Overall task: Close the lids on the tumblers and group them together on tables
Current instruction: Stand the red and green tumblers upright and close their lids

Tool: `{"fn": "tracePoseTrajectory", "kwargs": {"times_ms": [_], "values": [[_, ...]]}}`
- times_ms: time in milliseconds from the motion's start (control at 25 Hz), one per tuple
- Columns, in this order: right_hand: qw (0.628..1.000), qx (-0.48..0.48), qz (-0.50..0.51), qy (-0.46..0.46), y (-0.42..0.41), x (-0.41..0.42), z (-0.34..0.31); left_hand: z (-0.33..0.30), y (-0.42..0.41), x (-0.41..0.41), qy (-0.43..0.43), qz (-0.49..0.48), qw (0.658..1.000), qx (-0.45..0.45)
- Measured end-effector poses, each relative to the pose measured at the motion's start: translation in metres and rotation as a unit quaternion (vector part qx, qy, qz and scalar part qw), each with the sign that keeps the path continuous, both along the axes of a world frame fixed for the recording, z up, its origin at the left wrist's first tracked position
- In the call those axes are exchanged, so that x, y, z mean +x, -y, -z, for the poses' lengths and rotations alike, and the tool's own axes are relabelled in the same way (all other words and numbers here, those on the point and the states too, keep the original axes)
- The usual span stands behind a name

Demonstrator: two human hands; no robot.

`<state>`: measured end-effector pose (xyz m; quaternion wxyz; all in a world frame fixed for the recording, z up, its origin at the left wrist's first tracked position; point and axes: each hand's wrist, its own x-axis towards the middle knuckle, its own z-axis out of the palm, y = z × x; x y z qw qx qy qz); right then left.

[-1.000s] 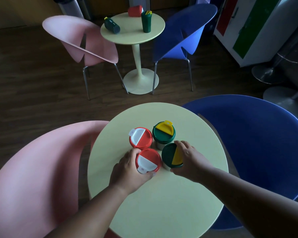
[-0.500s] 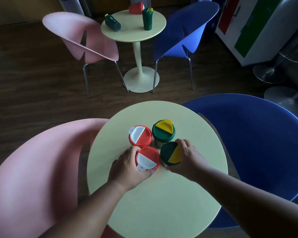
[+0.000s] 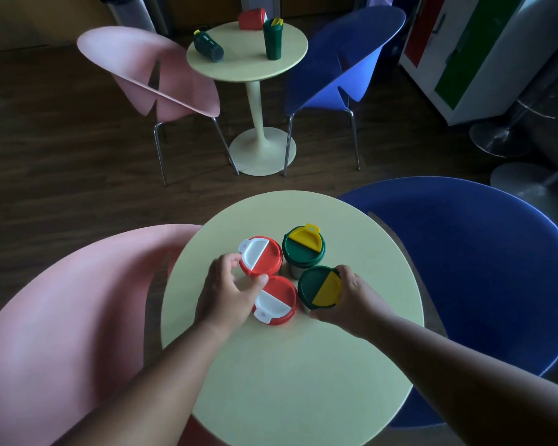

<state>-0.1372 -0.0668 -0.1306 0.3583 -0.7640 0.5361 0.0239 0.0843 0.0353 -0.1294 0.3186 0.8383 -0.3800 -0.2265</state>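
Right hand (image 3: 348, 300) round green tumbler (image 3: 319, 286) — four tumblers clustered

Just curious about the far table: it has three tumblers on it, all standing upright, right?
Not quite. The head view shows three tumblers on the far table, but only the green tumbler stands upright; the dark green one and the red one lie on their sides.

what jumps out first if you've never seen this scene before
Four tumblers clustered on the near round table: two red lids with white flaps, two green lids with yellow flaps. The left hand sits between the red pair; the right hand grips the near green tumbler. Three more wait on the far table, one green tumbler on its side.
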Motion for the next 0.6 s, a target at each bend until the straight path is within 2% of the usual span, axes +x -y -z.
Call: {"fn": "tracePoseTrajectory", "kwargs": {"times_ms": [80, 240, 600], "values": [[1.0, 0.003, 0.006, 0.014, -0.001, 0.0, 0.0, 0.001, 0.016, 0.012, -0.051, -0.026, 0.998, 0.0], [1.0, 0.006, 0.008, 0.025, -0.001, -0.002, -0.002, 0.004, 0.038, 0.028, -0.12, 0.033, 0.99, 0.065], [0.999, 0.015, 0.001, 0.033, 0.001, -0.001, -0.004, 0.006, 0.041, 0.034, -0.059, 0.079, 0.991, 0.092]]}}
